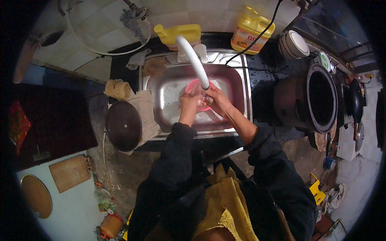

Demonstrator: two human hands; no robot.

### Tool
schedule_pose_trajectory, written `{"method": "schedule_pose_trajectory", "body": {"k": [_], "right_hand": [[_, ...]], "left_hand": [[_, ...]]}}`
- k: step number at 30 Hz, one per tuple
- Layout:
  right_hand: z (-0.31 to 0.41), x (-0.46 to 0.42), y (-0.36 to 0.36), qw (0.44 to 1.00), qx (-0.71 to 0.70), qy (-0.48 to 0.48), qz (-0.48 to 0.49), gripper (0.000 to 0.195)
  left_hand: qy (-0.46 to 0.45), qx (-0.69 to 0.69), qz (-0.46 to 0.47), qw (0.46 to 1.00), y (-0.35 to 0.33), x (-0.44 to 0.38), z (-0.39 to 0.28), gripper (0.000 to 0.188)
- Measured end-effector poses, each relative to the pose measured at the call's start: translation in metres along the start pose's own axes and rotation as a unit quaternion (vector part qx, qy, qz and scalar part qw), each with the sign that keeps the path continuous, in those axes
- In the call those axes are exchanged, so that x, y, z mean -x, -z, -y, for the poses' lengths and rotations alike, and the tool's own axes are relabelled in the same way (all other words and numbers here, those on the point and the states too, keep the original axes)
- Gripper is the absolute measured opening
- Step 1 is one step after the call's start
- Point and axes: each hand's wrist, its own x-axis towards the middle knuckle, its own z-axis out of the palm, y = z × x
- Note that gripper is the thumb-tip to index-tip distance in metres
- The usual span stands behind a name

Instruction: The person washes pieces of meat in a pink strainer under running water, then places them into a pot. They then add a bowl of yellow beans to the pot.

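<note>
Both my hands meet under the mouth of a white curved faucet (pixel 194 58), above a pink basin (pixel 207 109). The basin stands in a stainless steel sink (pixel 169 119). My right hand (pixel 221 101) pinches a small purplish-white item (pixel 208 99), perhaps a garlic or onion piece; its exact kind cannot be told. From the other side, my left hand (pixel 188 104) has its fingers curled against the same item. Most of the basin's inside is hidden by my hands and the faucet.
Behind the sink stand two yellow jugs (pixel 190 31), (pixel 253 33). A dark round lid (pixel 123 126) lies on a cloth (pixel 146 113) at left. A large dark pot (pixel 289 102) and stacked bowls (pixel 294 45) are at right. A black cable (pixel 256 40) hangs over the sink's back edge.
</note>
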Motion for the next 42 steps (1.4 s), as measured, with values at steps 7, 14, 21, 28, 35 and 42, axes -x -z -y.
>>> {"method": "schedule_pose_trajectory", "body": {"k": [7, 14, 21, 28, 35, 42], "right_hand": [[0.003, -0.004, 0.002, 0.997, 0.078, 0.018, -0.018, 0.024], [0.019, 0.003, -0.023, 0.980, -0.172, -0.079, 0.065, 0.033], [0.001, -0.005, -0.002, 0.996, 0.049, 0.016, 0.069, 0.028], [-0.024, -0.017, 0.010, 0.949, 0.276, 0.097, -0.113, 0.018], [-0.015, -0.004, 0.018, 0.987, 0.102, 0.050, -0.109, 0.027], [-0.010, 0.006, 0.020, 0.996, 0.048, 0.070, 0.012, 0.034]], "left_hand": [[0.026, 0.013, 0.121, 0.992, 0.007, 0.000, -0.007, 0.029], [0.041, 0.098, -0.003, 0.994, 0.036, -0.021, 0.015, 0.022], [0.040, 0.038, -0.008, 0.998, 0.036, -0.019, 0.011, 0.022], [-0.021, -0.134, -0.021, 0.991, 0.002, -0.011, 0.021, 0.024], [-0.060, -0.087, -0.096, 0.990, -0.012, -0.011, 0.030, 0.024], [-0.025, -0.108, -0.099, 0.989, -0.025, -0.001, 0.010, 0.028]]}}
